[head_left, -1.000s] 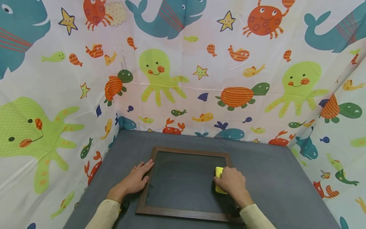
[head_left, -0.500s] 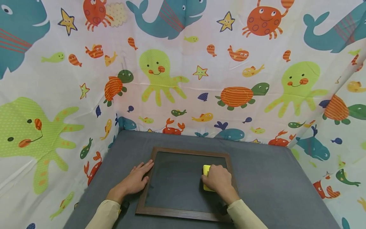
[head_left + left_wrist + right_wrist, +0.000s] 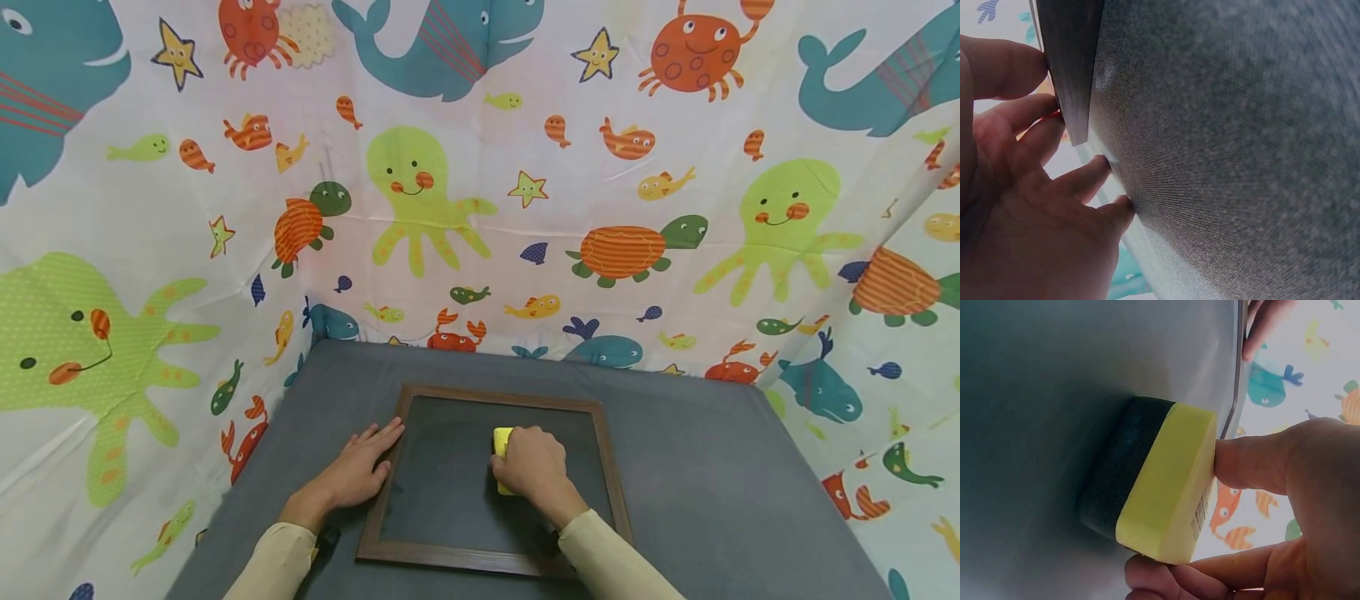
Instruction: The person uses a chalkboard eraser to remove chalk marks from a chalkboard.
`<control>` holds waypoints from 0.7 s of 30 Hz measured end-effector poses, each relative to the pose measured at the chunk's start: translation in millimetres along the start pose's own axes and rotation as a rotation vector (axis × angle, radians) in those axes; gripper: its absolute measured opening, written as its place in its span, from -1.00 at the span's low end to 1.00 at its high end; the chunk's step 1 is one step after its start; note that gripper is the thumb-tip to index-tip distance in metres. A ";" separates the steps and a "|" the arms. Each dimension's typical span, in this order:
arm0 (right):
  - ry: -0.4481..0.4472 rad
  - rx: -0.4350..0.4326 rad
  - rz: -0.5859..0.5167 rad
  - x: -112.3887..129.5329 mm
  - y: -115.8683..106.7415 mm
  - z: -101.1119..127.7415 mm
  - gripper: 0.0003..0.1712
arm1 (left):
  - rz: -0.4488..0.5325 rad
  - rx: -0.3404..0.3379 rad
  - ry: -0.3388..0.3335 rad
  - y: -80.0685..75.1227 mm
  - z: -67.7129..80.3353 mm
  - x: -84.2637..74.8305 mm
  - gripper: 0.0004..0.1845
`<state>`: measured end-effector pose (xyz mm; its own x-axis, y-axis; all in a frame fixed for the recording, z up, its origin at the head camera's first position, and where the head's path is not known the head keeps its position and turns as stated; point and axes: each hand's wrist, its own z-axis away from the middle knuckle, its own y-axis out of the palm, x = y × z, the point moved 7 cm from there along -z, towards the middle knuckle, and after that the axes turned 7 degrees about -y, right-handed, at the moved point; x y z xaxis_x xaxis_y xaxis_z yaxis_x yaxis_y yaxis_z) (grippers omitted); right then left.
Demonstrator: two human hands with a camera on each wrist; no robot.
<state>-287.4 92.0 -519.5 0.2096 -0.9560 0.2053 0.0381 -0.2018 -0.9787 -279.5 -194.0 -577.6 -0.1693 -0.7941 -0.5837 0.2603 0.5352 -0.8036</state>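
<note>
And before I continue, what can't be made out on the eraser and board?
Head view: the eraser's right part, hidden by the right grip.
Head view: the board's near right corner, behind the right sleeve.
Right wrist: the eraser's print, too small and blurred.
Left wrist: the frame's upper stretch, cut off by the top edge.

1. A back wall [image 3: 498, 229] of white printed fabric hangs behind, joined at the corners by a left wall [image 3: 37, 479] and a right wall [image 3: 918, 350] in the same print.
2. The pattern shows teal whales [image 3: 442, 50], orange crabs [image 3: 693, 57], lime octopuses [image 3: 408, 162], striped turtles [image 3: 621, 252], stars [image 3: 597, 55] and small fish [image 3: 628, 139].
3. A faint horizontal crease crosses the back wall; wrinkles run over the left one.
4. Below spreads a dark grey tabletop [image 3: 712, 475], its far edge meeting the fabric.
5. The light is soft, with a pinkish tint across the back wall.
</note>
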 end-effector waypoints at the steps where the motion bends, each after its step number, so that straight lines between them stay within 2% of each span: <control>1: -0.005 0.003 0.004 3.2 0.9 -1.2 -0.54 | 0.000 0.000 -0.001 0.0 0.1 -0.3 -0.28; 13: -0.066 0.025 0.017 34.9 9.0 -6.6 -0.50 | 0.001 0.000 0.002 -1.2 1.1 -2.5 -0.28; 21: -0.183 0.025 0.062 53.5 14.2 -10.3 -0.55 | 0.006 0.005 0.002 -1.0 1.9 -2.7 -0.29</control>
<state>-285.7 35.8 -522.4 0.3864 -0.9113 0.1421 0.0434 -0.1359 -0.9898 -277.5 -193.0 -575.1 -0.1693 -0.7903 -0.5889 0.2659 0.5387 -0.7994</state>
